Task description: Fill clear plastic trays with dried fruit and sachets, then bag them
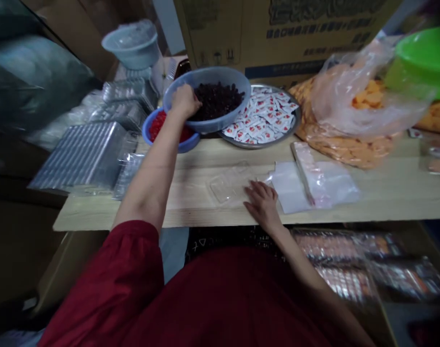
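My left hand [184, 101] reaches over the left side of a pale blue plastic bowl [209, 126] of small dark pieces [218, 100]. Its fingers are curled down beside the pieces; what they hold, if anything, is hidden. On the wooden table, my right hand [262, 202] lies with fingers apart at the right edge of a clear plastic tray [227, 185]. Below the bowl's left side stands a smaller blue bowl [189, 144] with red pieces [157, 126]. A round metal tray [254, 144] heaped with small white printed sachets [265, 115] is to the right.
Stacked clear plastic trays [86, 154] stand at left, a light blue basin [131, 48] behind them. White plastic sheets [295, 188] lie right, under a thin strip [303, 173]. Farther right are a large bag of orange pieces [335, 130] and a green basin [427, 58]. A carton [249, 43] stands behind.
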`<move>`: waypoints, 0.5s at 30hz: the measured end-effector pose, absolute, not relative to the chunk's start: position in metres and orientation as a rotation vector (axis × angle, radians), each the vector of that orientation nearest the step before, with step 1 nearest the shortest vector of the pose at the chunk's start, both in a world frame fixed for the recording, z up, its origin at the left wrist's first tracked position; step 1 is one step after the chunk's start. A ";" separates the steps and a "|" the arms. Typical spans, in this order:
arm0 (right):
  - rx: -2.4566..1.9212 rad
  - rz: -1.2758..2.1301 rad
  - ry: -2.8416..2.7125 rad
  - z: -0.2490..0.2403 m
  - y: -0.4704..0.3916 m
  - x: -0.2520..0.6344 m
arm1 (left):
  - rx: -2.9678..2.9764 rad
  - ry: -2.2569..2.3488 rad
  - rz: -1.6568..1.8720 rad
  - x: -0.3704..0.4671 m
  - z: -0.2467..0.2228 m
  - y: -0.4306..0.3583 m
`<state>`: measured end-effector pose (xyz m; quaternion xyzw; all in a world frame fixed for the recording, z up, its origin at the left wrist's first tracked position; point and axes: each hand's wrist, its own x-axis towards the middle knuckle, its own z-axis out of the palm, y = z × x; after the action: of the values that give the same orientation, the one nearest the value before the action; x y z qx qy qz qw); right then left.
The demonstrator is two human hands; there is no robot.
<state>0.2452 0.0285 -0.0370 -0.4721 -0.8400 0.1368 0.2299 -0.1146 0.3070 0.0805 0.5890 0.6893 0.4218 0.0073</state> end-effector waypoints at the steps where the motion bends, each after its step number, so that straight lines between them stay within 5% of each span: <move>1: -1.305 0.381 -2.327 -0.037 0.030 0.249 | 1.813 2.181 1.186 -0.116 0.085 0.302; 3: -1.297 0.392 -2.358 -0.035 0.029 0.252 | 1.740 2.205 1.040 -0.117 0.100 0.287; 9: -1.278 0.440 -2.430 -0.028 0.011 0.230 | 1.891 1.706 1.710 -0.059 0.124 0.175; 15: -1.288 0.477 -2.357 -0.031 0.003 0.225 | 2.029 1.393 0.841 0.036 0.035 0.095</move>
<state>0.2253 0.0025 -0.0308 -0.4621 -0.8456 0.1712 0.2054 0.0356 0.0945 0.0351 0.7518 0.5160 0.3117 0.2671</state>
